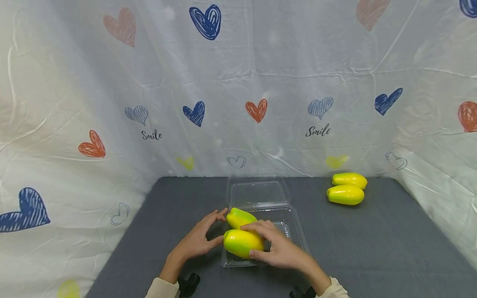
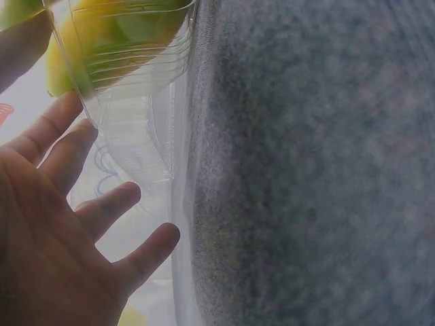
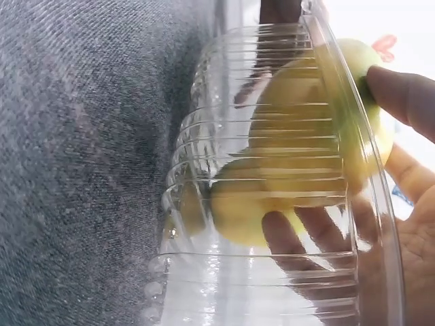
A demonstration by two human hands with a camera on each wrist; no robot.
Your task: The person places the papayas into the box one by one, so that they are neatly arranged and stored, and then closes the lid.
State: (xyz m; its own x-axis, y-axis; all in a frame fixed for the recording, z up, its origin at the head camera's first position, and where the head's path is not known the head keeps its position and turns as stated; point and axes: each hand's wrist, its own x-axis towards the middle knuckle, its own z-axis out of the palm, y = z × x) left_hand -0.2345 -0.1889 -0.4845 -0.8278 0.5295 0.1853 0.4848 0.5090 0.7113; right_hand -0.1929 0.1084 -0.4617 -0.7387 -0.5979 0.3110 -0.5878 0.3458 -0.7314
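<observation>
Two yellow-green papayas lie side by side at the left of a clear plastic clamshell box (image 1: 299,236), whose lid (image 1: 257,192) is folded back. My right hand (image 1: 279,248) grips the nearer papaya (image 1: 238,243), thumb on its near side and fingers over its top. Behind it is the farther papaya (image 1: 238,217), partly covered by those fingers. At the box's left edge, my left hand (image 1: 197,240) has its fingers spread, thumb tip by the nearer papaya's end. In the left wrist view, that hand's fingers (image 2: 51,132) reach the box wall.
Two more papayas, a front one (image 1: 345,195) and a back one (image 1: 349,180), lie at the back right of the grey-covered table (image 1: 372,240). A white curtain (image 1: 223,140) printed with hearts hangs behind and around the table.
</observation>
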